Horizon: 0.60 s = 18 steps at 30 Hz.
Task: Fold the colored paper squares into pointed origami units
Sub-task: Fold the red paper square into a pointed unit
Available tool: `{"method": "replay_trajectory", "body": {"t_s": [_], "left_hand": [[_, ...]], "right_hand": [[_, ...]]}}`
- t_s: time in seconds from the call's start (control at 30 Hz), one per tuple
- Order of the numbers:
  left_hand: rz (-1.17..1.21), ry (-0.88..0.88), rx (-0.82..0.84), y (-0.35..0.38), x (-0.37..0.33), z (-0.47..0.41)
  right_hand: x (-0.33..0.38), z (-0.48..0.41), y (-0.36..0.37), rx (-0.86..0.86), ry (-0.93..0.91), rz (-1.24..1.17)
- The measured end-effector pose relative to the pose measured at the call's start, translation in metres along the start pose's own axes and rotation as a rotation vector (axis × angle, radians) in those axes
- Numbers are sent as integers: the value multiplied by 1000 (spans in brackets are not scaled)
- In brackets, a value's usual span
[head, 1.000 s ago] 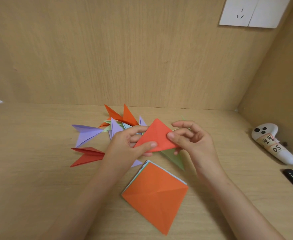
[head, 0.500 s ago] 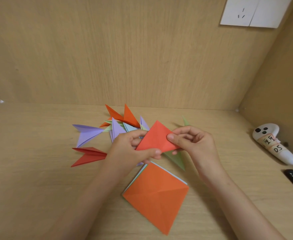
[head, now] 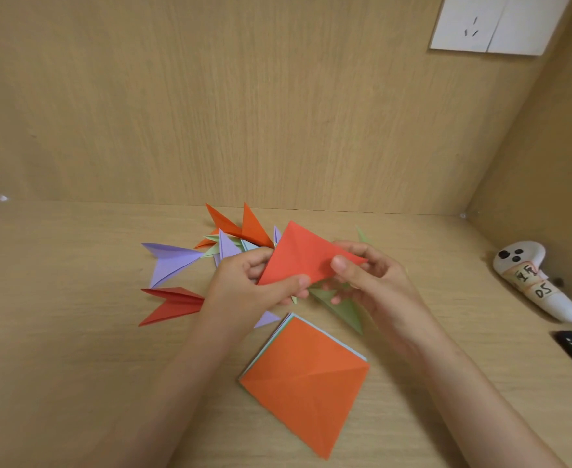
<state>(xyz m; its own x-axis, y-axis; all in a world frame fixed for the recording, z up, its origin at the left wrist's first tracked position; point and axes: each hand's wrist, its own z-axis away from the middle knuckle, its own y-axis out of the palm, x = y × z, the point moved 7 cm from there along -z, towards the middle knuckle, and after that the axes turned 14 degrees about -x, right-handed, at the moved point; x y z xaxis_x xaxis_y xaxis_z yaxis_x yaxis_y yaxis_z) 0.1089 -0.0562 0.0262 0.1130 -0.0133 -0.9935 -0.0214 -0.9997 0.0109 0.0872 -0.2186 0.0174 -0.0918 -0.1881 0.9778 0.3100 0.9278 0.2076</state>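
raised slightly since before, the red paper (head: 303,255) is pinched by left hand (head: 244,288) and right hand (head: 375,282) near the orange stack (head: 306,380).

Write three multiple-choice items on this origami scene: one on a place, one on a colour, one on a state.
1. Where does the stack of paper squares lie?
A) on the table, close to the person
B) on the floor
C) in a drawer

2. What colour is the stack's top sheet?
A) purple
B) orange
C) green

3. The red paper is:
A) flat on the table
B) pinched by the left hand and the right hand
C) crumpled into a ball

Answers: 1 A, it rests on the table just below the hands in the view. 2 B, the sheet on top is plainly orange. 3 B, each hand's thumb lies on its face, and it is held clear of the table.
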Motion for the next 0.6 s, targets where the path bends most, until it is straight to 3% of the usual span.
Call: {"method": "replay_trajectory", "body": {"t_s": [0.13,0.6], "left_hand": [[29,11,-17,-1,-3,-1],[71,4,-36,2,-5,2]], "right_hand": [[-7,6,10,93,-28,123],[-6,10,13,-24,-33,-10]]}}
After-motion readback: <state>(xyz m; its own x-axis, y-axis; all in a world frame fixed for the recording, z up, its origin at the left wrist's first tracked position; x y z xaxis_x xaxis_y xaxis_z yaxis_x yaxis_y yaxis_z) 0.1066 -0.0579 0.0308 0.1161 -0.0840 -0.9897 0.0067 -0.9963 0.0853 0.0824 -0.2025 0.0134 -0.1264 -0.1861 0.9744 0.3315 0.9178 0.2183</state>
